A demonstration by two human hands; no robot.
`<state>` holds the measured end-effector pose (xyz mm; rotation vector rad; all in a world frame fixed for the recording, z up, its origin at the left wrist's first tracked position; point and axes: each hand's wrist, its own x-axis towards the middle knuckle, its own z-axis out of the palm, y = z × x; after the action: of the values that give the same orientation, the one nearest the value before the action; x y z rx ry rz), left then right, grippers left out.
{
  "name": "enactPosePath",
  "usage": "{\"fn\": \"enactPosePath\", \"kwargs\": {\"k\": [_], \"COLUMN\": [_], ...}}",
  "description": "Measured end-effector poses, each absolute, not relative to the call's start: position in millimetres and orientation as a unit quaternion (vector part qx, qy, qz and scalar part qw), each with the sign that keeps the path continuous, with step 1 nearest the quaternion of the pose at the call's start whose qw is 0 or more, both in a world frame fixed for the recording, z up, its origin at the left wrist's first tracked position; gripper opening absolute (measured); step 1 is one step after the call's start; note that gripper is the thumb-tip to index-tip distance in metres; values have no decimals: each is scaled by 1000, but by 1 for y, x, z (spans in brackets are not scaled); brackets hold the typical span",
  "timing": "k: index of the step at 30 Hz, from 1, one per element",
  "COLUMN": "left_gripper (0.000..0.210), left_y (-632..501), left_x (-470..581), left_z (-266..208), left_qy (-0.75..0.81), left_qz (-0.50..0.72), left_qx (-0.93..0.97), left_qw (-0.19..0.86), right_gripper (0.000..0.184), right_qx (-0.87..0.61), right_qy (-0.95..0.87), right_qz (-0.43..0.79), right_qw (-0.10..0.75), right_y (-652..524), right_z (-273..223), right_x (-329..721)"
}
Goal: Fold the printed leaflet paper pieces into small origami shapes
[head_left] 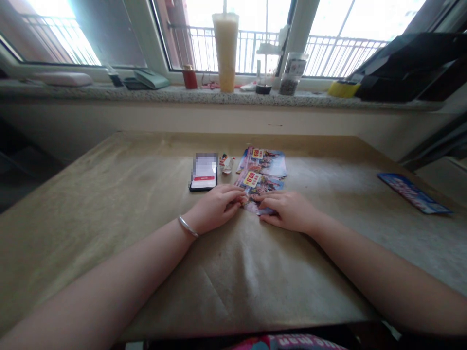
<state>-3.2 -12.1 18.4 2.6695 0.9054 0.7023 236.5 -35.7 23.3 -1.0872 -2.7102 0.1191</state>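
Note:
A colourful printed leaflet [263, 184] with a yellow price patch lies on the table between my hands. My left hand [220, 204], with a silver bangle at the wrist, has its fingers bent and closed at the leaflet's near left edge. From the other side, my right hand [285, 209] grips the near right part, fingers curled over the paper and partly covering it. Just beyond lies a stack of similar leaflets [270, 163], overlapped by the near one. To the left are a small crumpled wrapper [226, 164] and a phone [204, 172] with its screen lit.
The table has a tan cover [164, 291]. A blue printed packet [414, 193] lies far right. On the granite sill [164, 96] stand a tall cup of pale orange drink [226, 53], a red-capped jar [189, 77], yellow tape [343, 89] and a black bag [404, 68].

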Motion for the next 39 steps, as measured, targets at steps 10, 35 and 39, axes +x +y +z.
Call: {"fn": "enactPosePath", "kwargs": {"k": [10,35,39], "left_gripper": [44,28,30], "left_y": [-9,-9,-11], "left_x": [-7,-19,-16], "left_z": [14,30,30], "left_qy": [326,293,310], "left_qz": [146,92,83], "left_qx": [931,952,947], "left_qw": [74,6,-8], "right_gripper": [23,6,7], "right_qx": [-256,-258,-254], "right_qy": [-926,-919,-920], "right_qz": [228,260,268], "right_qw": [159,143,129], "right_y": [-29,-17,-18], "right_z": [24,32,35], "right_x": [244,269,274]}}
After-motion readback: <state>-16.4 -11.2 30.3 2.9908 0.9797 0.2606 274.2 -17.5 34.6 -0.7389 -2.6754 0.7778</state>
